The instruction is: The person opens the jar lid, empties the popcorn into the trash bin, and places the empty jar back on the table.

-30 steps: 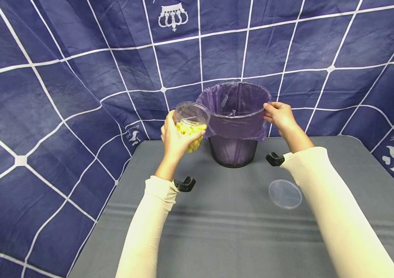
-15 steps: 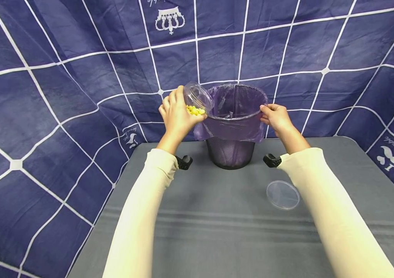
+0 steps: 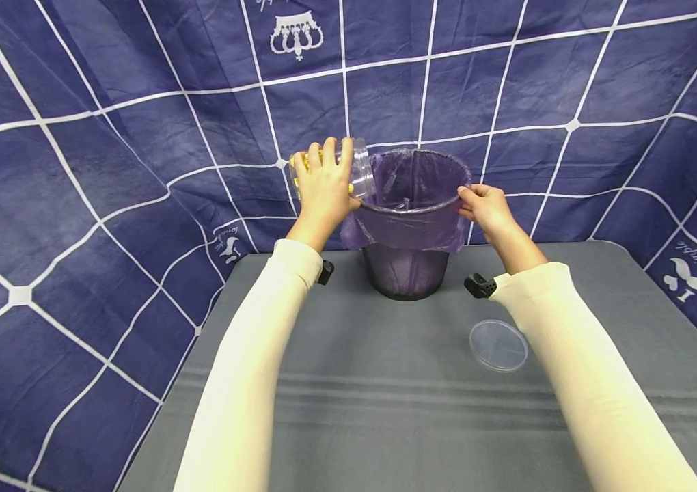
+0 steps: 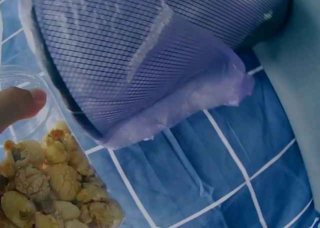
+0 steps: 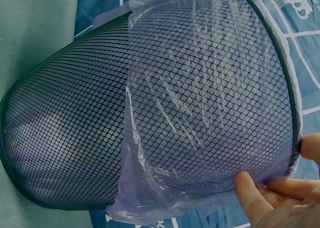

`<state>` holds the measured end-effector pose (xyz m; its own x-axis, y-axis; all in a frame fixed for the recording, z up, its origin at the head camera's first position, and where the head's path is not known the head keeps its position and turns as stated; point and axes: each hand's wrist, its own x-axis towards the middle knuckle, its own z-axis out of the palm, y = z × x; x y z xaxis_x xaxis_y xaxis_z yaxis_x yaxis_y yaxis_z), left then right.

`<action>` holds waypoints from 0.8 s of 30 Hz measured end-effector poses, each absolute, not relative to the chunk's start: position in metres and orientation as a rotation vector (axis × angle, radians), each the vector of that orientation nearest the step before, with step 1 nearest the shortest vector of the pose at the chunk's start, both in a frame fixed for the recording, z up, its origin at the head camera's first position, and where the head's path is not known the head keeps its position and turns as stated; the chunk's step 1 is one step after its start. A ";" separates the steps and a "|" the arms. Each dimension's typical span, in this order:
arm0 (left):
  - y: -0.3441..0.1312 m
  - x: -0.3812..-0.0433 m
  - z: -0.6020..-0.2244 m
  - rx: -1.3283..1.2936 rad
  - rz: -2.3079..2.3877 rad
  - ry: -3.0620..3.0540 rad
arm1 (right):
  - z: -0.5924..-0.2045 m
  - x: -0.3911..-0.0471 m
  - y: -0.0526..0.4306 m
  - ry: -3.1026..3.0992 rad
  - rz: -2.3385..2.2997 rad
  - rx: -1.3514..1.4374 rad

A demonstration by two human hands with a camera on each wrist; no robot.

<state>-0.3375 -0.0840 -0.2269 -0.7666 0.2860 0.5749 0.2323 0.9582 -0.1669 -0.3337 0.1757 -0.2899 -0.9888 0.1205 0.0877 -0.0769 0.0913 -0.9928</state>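
My left hand [image 3: 324, 191] grips a clear plastic jar [image 3: 361, 167] tipped on its side, its mouth at the left rim of the bin. Yellow popcorn [image 4: 55, 183] fills the lower part of the jar in the left wrist view, with the thumb pressed near the mouth. The black mesh bin [image 3: 406, 273] stands upright, lined with a purple translucent bag [image 3: 410, 229] folded down over its rim. At the bin's right side my right hand [image 3: 488, 210] pinches the lined rim between thumb and fingers. In the right wrist view, fingertips [image 5: 245, 180] press the bag's outside.
A round clear lid [image 3: 499, 346] lies flat on the grey table [image 3: 385, 410], near the right forearm. Blue cloth [image 3: 225, 123] with white lines hangs behind the bin and along both sides.
My left hand has raised the jar and tipped it from near upright onto its side, mouth toward the bin. The right hand keeps its hold on the rim.
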 end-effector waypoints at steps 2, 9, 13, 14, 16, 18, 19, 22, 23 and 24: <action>-0.083 -0.338 -0.227 -0.390 0.173 -2.480 | -0.290 -0.334 0.175 -2.209 2.025 -0.045; -0.079 -0.341 -0.228 -0.498 0.396 -2.405 | -0.289 -0.332 0.174 -2.208 2.016 -0.041; -0.078 -0.344 -0.231 -0.558 0.472 -2.281 | -0.289 -0.331 0.174 -2.203 2.013 -0.034; -0.078 -0.345 -0.232 -0.572 0.482 -2.227 | -0.289 -0.331 0.174 -2.201 2.015 -0.034; -0.078 -0.347 -0.234 -0.600 0.513 -2.116 | -0.289 -0.332 0.174 -2.195 2.022 -0.042; -0.077 -0.348 -0.236 -0.629 0.550 -2.008 | -0.290 -0.332 0.174 -2.192 2.029 -0.043; -0.076 -0.349 -0.236 -0.644 0.576 -1.967 | -0.290 -0.332 0.174 -2.186 2.033 -0.048; -0.074 -0.349 -0.235 -0.695 0.669 -1.873 | -0.290 -0.332 0.174 -2.167 2.041 -0.053; -0.073 -0.349 -0.235 -0.713 0.696 -1.847 | -0.290 -0.332 0.175 -2.160 2.043 -0.051; -0.072 -0.350 -0.234 -0.733 0.722 -1.825 | -0.290 -0.332 0.175 -2.155 2.046 -0.051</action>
<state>-0.3496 -0.0722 -0.2341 -0.3172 0.7558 0.5728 0.1591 0.6379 -0.7535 -0.3325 0.1747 -0.2900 -0.9851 0.1407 0.0984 -0.0910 0.0584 -0.9941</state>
